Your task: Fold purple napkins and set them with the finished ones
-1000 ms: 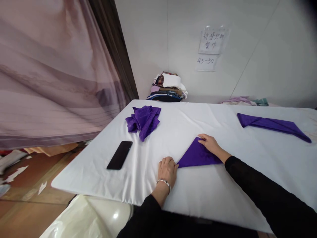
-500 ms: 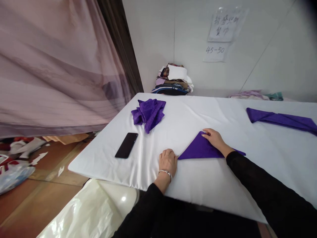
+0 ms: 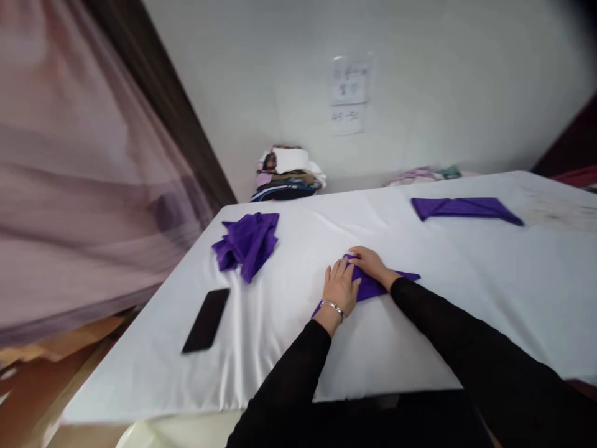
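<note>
A purple cloth napkin (image 3: 370, 289), folded to a triangle, lies near the front of the white-covered table (image 3: 392, 354). My left hand (image 3: 340, 287), with a silver bracelet at the wrist, rests flat on the napkin's left part, fingers stretched toward its top corner. At that corner, my right hand (image 3: 369, 261) has thumb and fingers closed on the cloth, touching or almost touching the left fingertips. Both hands and the right forearm cover much of the napkin; its pointed right end shows beyond the right wrist.
To the left lie a crumpled purple napkin (image 3: 252, 242) and a black phone (image 3: 206, 320). A folded purple strip of cloth (image 3: 466, 208) is at the back right. Behind the table are piled clothes (image 3: 289, 177) and a wall with paper signs (image 3: 349, 84). A pink curtain (image 3: 79, 168) hangs left.
My left hand has moved from the napkin's left tip up onto the cloth, beside my right hand. The right hand stays at the top corner. The camera view has shifted.
</note>
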The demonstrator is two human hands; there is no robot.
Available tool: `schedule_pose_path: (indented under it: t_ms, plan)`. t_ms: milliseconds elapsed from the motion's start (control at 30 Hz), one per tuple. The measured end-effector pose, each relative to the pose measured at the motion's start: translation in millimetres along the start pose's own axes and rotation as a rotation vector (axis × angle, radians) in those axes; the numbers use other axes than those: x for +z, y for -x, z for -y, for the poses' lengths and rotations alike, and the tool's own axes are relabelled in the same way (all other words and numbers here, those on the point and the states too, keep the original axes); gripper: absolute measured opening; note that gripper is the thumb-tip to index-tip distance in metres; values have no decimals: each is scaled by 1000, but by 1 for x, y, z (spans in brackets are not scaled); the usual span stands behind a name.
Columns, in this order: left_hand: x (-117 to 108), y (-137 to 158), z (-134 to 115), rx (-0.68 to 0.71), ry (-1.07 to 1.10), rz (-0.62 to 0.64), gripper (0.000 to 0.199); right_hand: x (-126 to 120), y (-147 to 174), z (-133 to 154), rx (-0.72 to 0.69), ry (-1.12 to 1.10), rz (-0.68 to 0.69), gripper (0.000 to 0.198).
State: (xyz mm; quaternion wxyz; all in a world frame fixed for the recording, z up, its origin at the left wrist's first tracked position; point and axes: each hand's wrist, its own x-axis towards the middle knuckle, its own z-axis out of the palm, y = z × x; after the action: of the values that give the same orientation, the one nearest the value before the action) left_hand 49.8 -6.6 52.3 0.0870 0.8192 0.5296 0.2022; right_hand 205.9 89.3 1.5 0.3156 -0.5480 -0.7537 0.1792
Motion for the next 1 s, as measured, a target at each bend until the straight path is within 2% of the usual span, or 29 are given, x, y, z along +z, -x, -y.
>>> schedule_pose_path:
  t_ms: [100,167,367,433,500,567,633,733,833,1000]
  plan:
    - [25,-20,-1,-37,-110,199,53,0,-2,3,-4,27,-35,28]
    - [36,-24,4,-64,-188,266,58,0,-5,3,-7,41,-55,29]
    - [41,-22,10,-72,-317,292,62,-6,4,16,-36,58,-102,30]
    - [41,-23,10,-83,-325,308,61,-13,20,26,-120,53,-104,32]
    - [43,-24,10,-85,-332,312,60,-23,43,31,-262,35,-81,35]
    - [44,-24,12,-77,-336,296,60,-36,68,27,-329,13,-69,38]
    - [45,-24,13,-67,-333,272,61,-53,90,11,-226,-15,-110,39]
    - [45,-24,13,-64,-332,258,61,-80,111,-23,59,-98,-170,43]
    - [43,-24,11,-68,-335,258,61,-97,119,-47,268,-189,-129,50]
    - [41,-23,10,-76,-335,262,61,-101,116,-49,358,-293,-58,50]
